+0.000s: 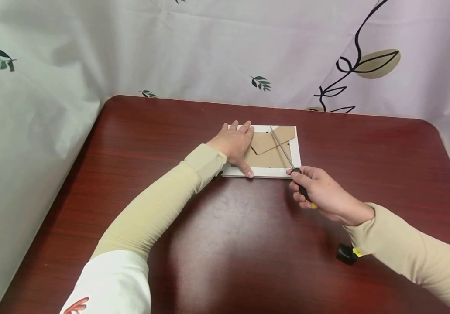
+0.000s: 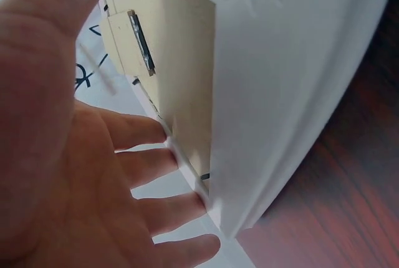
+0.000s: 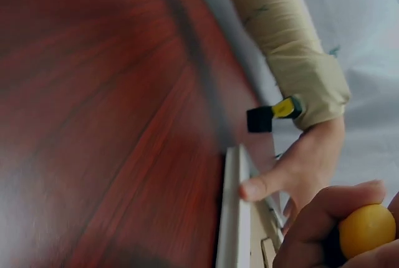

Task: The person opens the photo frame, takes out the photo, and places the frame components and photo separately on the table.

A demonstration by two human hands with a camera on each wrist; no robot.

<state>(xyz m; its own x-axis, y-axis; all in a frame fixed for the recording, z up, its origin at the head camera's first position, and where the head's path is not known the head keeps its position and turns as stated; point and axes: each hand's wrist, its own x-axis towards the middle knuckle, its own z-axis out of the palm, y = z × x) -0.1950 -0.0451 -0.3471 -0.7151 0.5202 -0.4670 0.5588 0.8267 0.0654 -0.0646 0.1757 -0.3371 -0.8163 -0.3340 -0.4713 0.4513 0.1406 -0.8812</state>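
1. The white frame [image 1: 272, 173] lies flat on the dark red table [image 1: 209, 244], its back facing up.
2. Inside the frame's border sits a tan board [image 1: 269, 161], with a tan flap [image 1: 266, 142] lying slantwise over its far right part; the left wrist view shows a metal strip [image 2: 142, 42] on the flap.
3. At the frame's left end, the left hand [image 1: 234, 144] rests with straight, widely spread fingers reaching the far edge and its thumb on the near edge.
4. Just off the frame's near right corner, the right hand [image 1: 321, 189] has its fingers curled round the handle of a screwdriver [image 1: 284, 152].
5. The screwdriver's shaft crosses above the frame's right part, its tip by the far edge; whether it touches, I cannot tell.
6. Beyond the frame and table hangs a white curtain [image 1: 193, 52] with printed leaves.
7. Nearer than the frame, pale yellowish sleeves [image 1: 162, 196] cover both forearms.
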